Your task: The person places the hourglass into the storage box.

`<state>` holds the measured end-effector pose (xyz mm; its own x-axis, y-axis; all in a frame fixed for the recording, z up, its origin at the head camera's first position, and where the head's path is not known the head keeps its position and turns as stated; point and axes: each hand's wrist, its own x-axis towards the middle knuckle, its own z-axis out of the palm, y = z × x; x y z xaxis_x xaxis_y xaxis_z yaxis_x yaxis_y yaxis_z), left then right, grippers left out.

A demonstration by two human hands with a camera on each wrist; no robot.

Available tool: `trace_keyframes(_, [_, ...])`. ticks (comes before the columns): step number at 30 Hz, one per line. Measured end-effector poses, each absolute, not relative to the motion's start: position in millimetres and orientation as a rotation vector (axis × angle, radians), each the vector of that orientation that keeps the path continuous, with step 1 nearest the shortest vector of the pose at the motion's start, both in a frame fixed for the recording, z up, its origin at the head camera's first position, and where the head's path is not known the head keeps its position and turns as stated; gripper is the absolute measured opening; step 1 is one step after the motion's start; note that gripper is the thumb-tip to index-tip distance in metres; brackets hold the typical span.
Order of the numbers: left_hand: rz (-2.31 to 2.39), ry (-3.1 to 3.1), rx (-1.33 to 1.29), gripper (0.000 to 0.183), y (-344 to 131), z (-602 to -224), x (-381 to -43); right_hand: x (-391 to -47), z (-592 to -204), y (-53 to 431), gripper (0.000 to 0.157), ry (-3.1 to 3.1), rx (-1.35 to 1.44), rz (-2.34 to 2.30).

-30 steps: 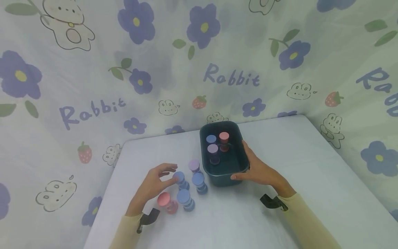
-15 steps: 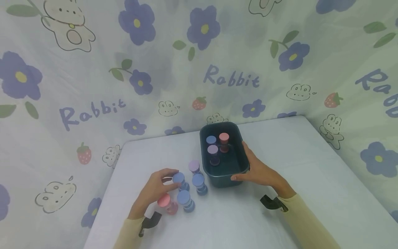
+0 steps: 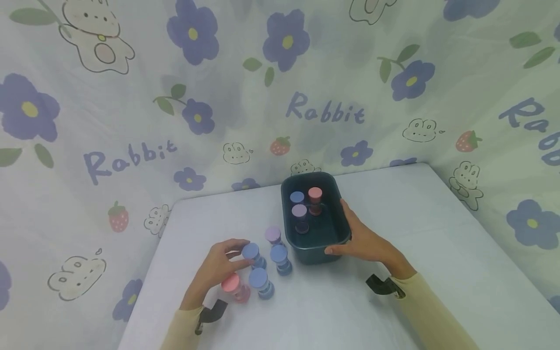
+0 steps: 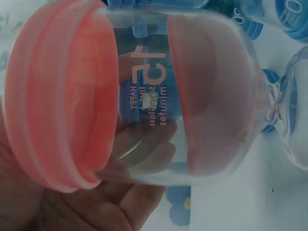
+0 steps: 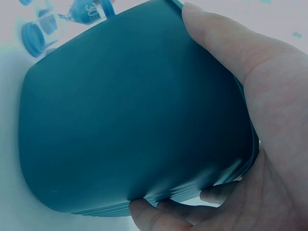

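My left hand (image 3: 220, 263) grips the top of a blue sand timer (image 3: 251, 251), thumb on its near side and fingers on its far side. In the left wrist view a pink sand timer (image 4: 86, 96) marked 15 minutes stands between the camera and that hand, partly hiding the grip. My right hand (image 3: 366, 239) holds the dark teal bin (image 3: 316, 256) at its near right corner. The right wrist view shows the thumb at the rim and the fingers curled along the wall of the bin (image 5: 125, 115). Inside stand blue (image 3: 297, 198), pink (image 3: 315, 193) and purple (image 3: 299, 211) sand timers.
Close to the gripped timer stand two more blue timers (image 3: 279, 254) and a purple timer (image 3: 273, 235), the latter right beside the bin. All are upright on the white table (image 3: 332, 311). A patterned cloth (image 3: 245, 97) hangs behind the table.
My left hand has come down slightly and closed its thumb and fingers round the blue sand timer's top. The right hand and the bin stay put.
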<state>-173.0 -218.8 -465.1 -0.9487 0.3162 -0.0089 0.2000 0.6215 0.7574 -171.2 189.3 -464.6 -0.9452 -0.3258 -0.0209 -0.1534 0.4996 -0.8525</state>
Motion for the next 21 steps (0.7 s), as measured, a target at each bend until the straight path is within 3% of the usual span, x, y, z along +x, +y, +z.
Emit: trace_keyframes(21, [1.454,2.698,0.539,0.049,-220.0,-443.4,-177.5,-171.2,-464.6,190.2,0.139,2.560,-0.441,-1.440])
